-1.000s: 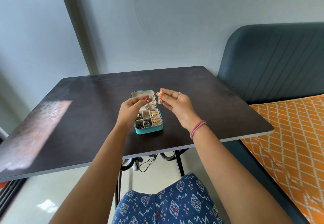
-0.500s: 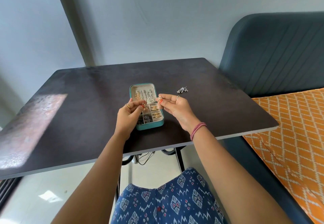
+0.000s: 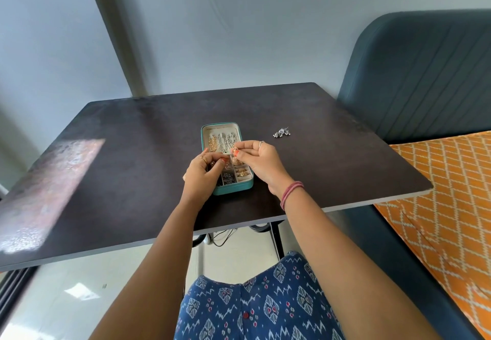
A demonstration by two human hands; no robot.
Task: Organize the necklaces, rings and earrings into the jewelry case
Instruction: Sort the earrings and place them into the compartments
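Observation:
A small teal jewelry case point(image 3: 231, 189) lies open at the table's middle. Gold and silver necklaces point(image 3: 221, 141) hang in its far half, and earrings fill the near compartments point(image 3: 242, 173). My right hand point(image 3: 261, 159) pinches a gold dome earring point(image 3: 235, 159) that dangles over the case's right compartments. Over the left compartments, my left hand point(image 3: 200, 176) is closed around a small earring and hides those compartments. A pair of silver earrings point(image 3: 281, 133) lies loose on the table to the right of the case.
The dark square table point(image 3: 132, 153) has a sunlit patch at its left. A blue padded seat with an orange patterned cushion point(image 3: 451, 193) stands close on the right. A wall rises behind the table.
Both hands have come down from above the case to just over its compartments, each still pinching an earring. The view has shifted, so the silver earrings now show.

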